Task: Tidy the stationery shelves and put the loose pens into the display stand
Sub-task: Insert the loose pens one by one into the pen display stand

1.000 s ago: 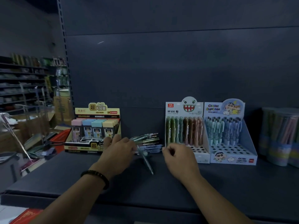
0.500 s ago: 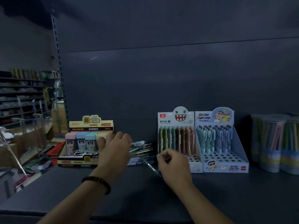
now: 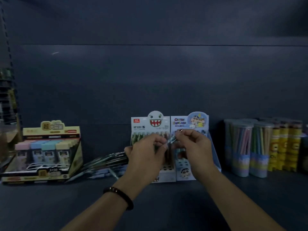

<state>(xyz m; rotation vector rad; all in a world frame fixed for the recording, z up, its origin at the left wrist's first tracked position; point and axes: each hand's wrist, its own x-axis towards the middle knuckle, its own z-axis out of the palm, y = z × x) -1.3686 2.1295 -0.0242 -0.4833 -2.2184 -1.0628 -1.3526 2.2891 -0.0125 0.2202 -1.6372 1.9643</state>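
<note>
Pen (image 3: 172, 140) is being pinched between my left hand (image 3: 146, 155) and right hand (image 3: 196, 150) just in front of the display stand (image 3: 155, 121), so next I am expecting to steer it into a free hole (image 3: 167, 167).

Two hands (image 3: 146, 157) (image 3: 197, 152), one pen (image 3: 172, 140) held, two display stands (image 3: 141, 125) (image 3: 180, 122), one yellow box (image 3: 51, 131)

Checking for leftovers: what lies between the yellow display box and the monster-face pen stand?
Head view: a pile of loose pens lies on the shelf there.
</note>
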